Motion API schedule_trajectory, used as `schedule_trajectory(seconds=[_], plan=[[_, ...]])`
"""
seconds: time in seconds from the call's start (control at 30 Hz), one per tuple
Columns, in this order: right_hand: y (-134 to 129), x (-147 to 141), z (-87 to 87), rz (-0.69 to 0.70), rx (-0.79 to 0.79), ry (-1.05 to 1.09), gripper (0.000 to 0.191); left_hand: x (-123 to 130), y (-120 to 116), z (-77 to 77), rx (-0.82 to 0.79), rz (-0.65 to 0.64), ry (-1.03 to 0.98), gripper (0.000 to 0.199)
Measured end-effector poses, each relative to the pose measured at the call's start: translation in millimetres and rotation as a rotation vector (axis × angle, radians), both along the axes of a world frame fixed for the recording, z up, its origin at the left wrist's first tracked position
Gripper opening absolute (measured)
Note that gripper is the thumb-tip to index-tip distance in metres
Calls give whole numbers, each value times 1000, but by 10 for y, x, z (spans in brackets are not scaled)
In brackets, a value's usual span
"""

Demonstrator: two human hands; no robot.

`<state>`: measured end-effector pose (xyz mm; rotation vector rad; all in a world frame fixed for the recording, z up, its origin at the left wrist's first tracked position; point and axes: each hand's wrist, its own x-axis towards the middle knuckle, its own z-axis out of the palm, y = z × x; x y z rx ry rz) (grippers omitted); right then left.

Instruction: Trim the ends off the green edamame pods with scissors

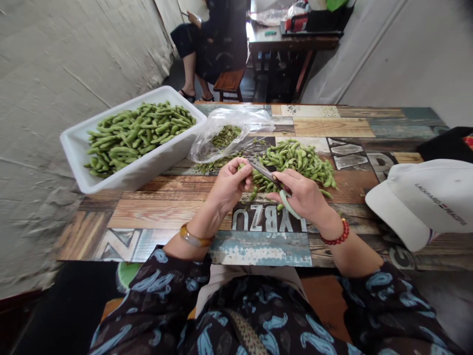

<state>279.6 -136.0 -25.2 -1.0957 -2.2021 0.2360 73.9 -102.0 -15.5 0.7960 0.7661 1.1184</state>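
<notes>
My right hand (301,192) is closed around the pale green handles of a pair of scissors (264,172), whose blades point left toward my other hand. The fingers of my left hand (232,182) are pinched on a green edamame pod (241,166), mostly hidden by the fingers, right at the scissor tips. Just behind both hands lies a loose pile of edamame pods (301,160) on the patterned table. A clear plastic bag (254,121) with small green trimmings (225,137) in it sits beyond my left hand, and more scraps lie on the table beside it.
At the left, a white plastic tub (148,170) holds many pods. A white cap (424,197) lies at the right table edge, near a black item (443,145). Past the table, a person (225,39) sits on a wooden stool (229,81) beside another table (295,44).
</notes>
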Motion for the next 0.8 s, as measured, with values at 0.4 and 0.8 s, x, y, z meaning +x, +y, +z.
schedule_trajectory(seconds=[0.4,0.8], plan=[[29,100,22,-163,63,37,45,-205,117,13,240,-185,467,26],[67,130,-44,-163,86,25,43,-157,85,-187,608,-300,1234,14]])
